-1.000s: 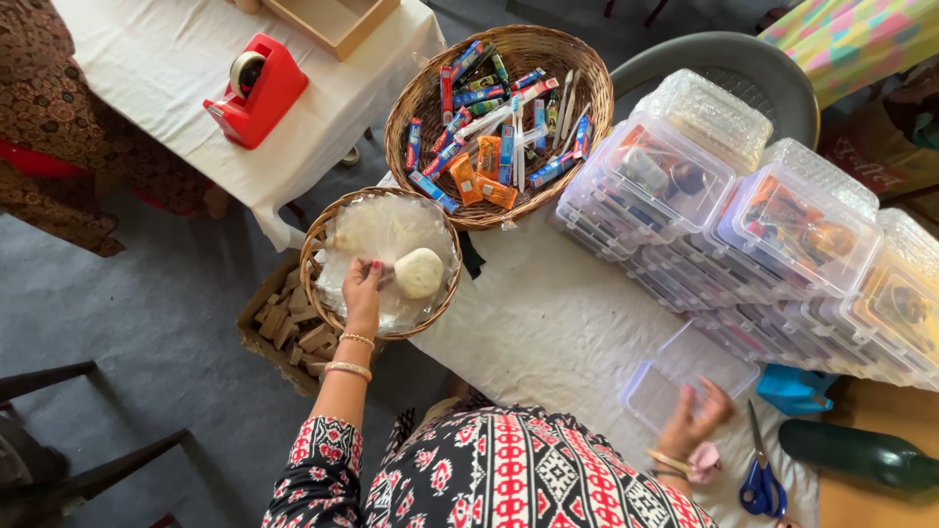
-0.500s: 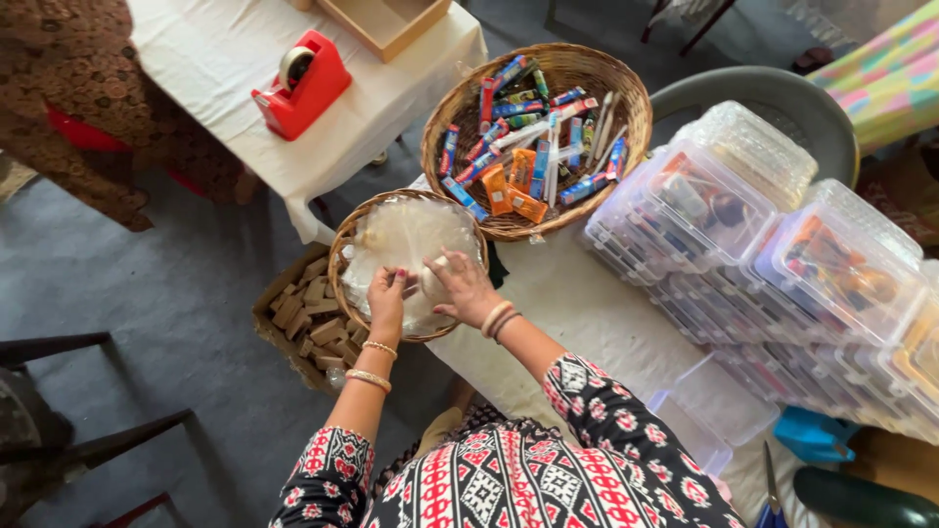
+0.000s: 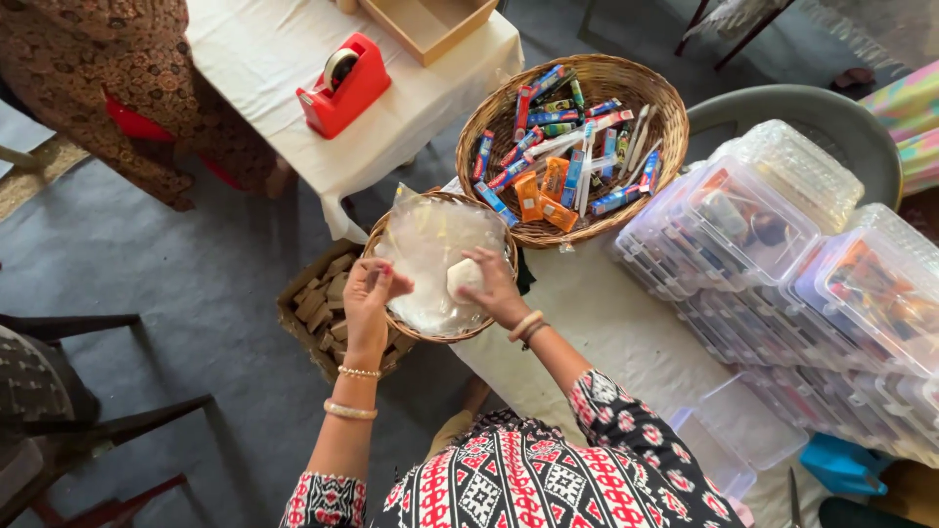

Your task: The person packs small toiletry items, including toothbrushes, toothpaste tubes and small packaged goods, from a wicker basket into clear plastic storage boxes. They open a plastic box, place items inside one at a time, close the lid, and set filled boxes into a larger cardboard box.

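Head: basket (image 3: pixel 386 233) w/ clear bags (image 3: pixel 430 244)

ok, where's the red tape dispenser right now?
Head view, upper left: the tape dispenser sits on the white table, beside the cardboard box, up and left of the small basket both hands are in.

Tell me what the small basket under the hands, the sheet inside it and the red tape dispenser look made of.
Small basket: woven cane or wicker, matte tan, strands visible along the rim. Sheet: thin clear plastic, glossy and crinkled, probably bags. Red tape dispenser: moulded plastic, smooth with a slight sheen.
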